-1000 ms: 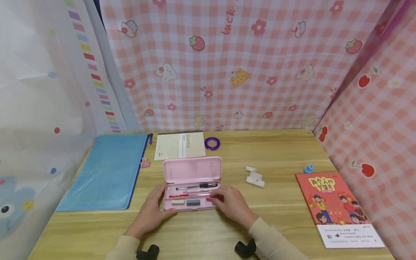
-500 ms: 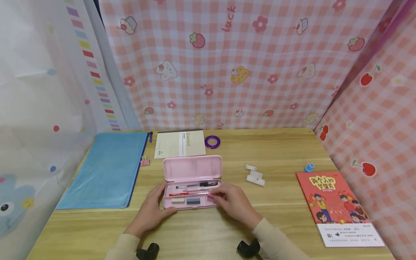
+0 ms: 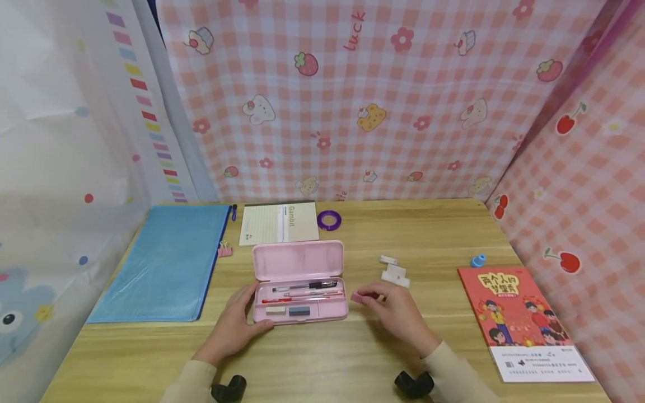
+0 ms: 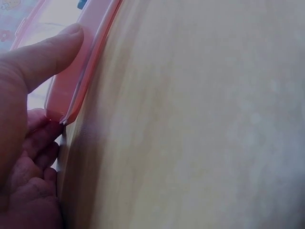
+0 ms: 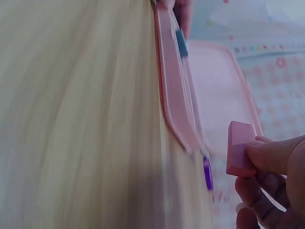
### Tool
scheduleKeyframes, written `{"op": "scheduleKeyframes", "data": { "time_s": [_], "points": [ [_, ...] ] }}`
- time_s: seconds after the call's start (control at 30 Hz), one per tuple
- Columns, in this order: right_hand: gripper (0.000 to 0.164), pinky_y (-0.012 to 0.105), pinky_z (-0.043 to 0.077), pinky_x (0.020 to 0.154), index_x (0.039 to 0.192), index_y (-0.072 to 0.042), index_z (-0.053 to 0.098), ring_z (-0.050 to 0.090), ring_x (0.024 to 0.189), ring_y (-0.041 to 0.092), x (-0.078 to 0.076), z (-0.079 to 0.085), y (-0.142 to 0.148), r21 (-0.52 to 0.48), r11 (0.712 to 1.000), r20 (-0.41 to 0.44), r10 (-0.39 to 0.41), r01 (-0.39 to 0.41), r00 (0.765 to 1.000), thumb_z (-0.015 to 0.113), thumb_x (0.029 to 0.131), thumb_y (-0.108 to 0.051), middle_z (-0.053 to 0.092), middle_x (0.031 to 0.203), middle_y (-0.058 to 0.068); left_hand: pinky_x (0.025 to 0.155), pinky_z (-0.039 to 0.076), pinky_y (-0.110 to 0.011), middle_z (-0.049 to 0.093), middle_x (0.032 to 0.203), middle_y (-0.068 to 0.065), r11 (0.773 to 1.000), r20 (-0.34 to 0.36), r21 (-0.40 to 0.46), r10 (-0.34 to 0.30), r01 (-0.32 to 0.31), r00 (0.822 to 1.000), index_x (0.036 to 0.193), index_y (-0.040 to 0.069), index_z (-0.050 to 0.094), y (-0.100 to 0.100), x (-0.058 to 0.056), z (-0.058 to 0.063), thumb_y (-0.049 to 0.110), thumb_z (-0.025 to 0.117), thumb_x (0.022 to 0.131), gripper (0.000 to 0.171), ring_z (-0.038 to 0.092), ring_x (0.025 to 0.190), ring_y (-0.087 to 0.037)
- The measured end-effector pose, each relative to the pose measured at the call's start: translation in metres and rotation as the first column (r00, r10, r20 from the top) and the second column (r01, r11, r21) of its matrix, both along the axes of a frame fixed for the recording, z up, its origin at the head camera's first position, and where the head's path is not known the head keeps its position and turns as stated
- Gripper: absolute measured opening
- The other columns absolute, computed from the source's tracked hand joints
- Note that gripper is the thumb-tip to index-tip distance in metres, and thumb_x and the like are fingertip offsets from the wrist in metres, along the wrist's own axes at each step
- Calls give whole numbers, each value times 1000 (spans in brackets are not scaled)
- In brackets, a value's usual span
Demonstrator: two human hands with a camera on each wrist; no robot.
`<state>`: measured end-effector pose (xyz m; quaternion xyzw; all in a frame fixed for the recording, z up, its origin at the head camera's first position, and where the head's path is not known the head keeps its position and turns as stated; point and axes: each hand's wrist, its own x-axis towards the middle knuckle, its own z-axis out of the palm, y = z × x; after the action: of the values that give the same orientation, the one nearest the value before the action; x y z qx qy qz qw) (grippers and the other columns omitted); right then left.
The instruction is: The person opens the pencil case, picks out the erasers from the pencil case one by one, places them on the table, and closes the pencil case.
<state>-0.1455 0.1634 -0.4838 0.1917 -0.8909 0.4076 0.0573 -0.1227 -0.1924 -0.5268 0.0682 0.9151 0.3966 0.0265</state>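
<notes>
A pink pencil case (image 3: 298,263) lies with its lid up in the head view. Inside are a black-capped pen (image 3: 305,286), a red pen (image 3: 278,301), a pale pink pen behind it, a cream eraser (image 3: 275,310) and a blue-grey eraser (image 3: 299,311). My left hand (image 3: 234,322) holds the case at its left end, thumb on the front edge, fingers along the side. Just off the right end, my right hand (image 3: 398,316) pinches a pink eraser (image 5: 240,148) between thumb and fingers, above the table in the right wrist view.
White blocks (image 3: 395,274) lie right of the case. Behind it are a notebook (image 3: 272,226) and a purple tape ring (image 3: 323,228). A blue folder (image 3: 161,263) and pink binder clip (image 3: 225,252) sit left; a red book (image 3: 514,313) and blue cap-like piece (image 3: 478,260) sit right.
My right hand has lifted the pink eraser from the case's front right compartment and carried it rightward, past the case's end. The left hand stays on the case.
</notes>
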Motion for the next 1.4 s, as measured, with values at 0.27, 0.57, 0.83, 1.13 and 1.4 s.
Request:
{"op": "scheduleKeyframes", "data": {
  "time_s": [0.27, 0.57, 0.83, 1.13, 1.4],
  "points": [
    [12, 24, 52, 65, 94, -20, 76, 60, 79, 6, -3, -6, 45, 38, 996, 25, -76, 75, 997, 71, 87, -11, 69, 93, -12, 113, 25, -54, 33, 151, -17, 1000, 15, 7, -6, 6, 1000, 150, 7, 31, 0, 0, 3, 42, 81, 75, 96, 28, 138, -36],
    [11, 26, 52, 69, 95, -20, 76, 62, 86, 11, -7, -10, 83, 121, 982, 128, -158, 142, 979, 68, 90, -13, 70, 100, -5, 113, 25, -53, 33, 151, -17, 1000, -3, -18, -2, 2, 1000, 150, 8, 31, 0, 0, 4, 41, 81, 75, 96, 28, 138, -35],
    [11, 39, 54, 80, 95, -15, 76, 65, 94, 18, -11, -16, 91, 164, 978, 144, -150, 125, 978, 68, 90, -9, 71, 100, 0, 113, 25, -54, 32, 152, -16, 1000, 9, -27, -5, 5, 1000, 150, 10, 30, 0, -1, 0, 48, 79, 75, 97, 27, 139, -35],
    [22, 31, 51, 68, 103, -14, 74, 55, 78, 10, -13, -18, 89, 365, 928, 37, -98, 77, 995, 77, 82, -12, 62, 90, -3, 112, 26, -55, 34, 151, -17, 1000, -19, -20, -7, 7, 1000, 150, 10, 32, -2, -1, 0, 48, 79, 74, 97, 29, 138, -36],
    [19, 32, 51, 69, 102, -15, 74, 53, 77, 11, -18, -17, 87, 395, 917, 36, -66, 46, 997, 76, 83, -11, 60, 90, -3, 113, 26, -53, 34, 150, -15, 1000, 0, -11, -8, 8, 1000, 150, 10, 32, -1, -2, 0, 48, 79, 75, 97, 29, 138, -34]
  ]
}}
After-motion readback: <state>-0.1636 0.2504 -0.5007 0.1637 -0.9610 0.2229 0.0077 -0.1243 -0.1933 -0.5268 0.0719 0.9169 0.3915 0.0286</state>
